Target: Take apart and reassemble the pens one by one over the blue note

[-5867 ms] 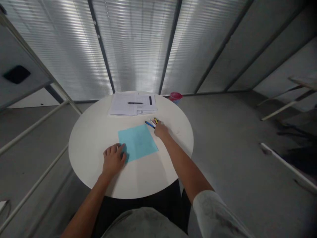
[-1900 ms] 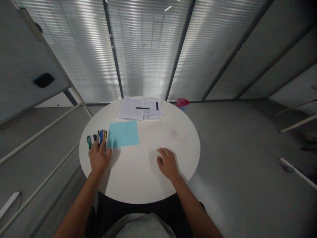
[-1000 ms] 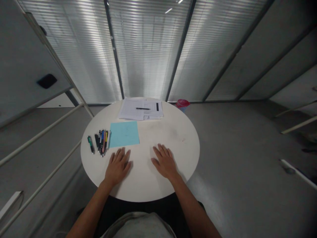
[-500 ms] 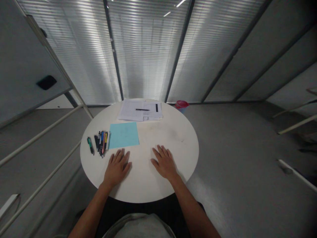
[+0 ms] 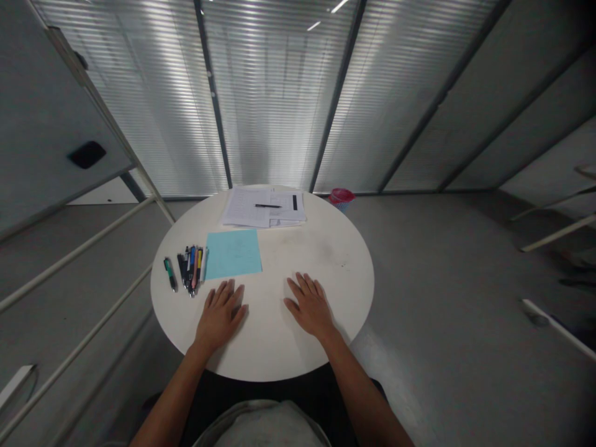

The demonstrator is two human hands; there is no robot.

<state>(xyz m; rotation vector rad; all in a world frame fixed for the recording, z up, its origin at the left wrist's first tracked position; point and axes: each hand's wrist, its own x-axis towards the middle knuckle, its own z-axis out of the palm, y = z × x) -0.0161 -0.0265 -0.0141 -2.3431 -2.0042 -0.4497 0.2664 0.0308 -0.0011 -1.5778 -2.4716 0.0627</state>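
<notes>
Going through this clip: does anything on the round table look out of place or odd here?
Mostly tidy. The green-and-black pen lies slightly askew, apart from the tight bunch of pens beside the blue sheet. A faint grey smudge also marks the white table, above the right hand.

Pens (image 5: 190,271) blocking the left hand (image 5: 220,315) leftward

printed sheets (image 5: 246,208) stacked at far edge of round white counter (image 5: 335,298) | black pen (image 5: 267,205) lying on them | red-rimmed basket (image 5: 342,196) just beyond the counter | grey floor (image 5: 442,261) around | slatted blinds (image 5: 265,93) behind | white rails (image 5: 79,248) at left
</notes>
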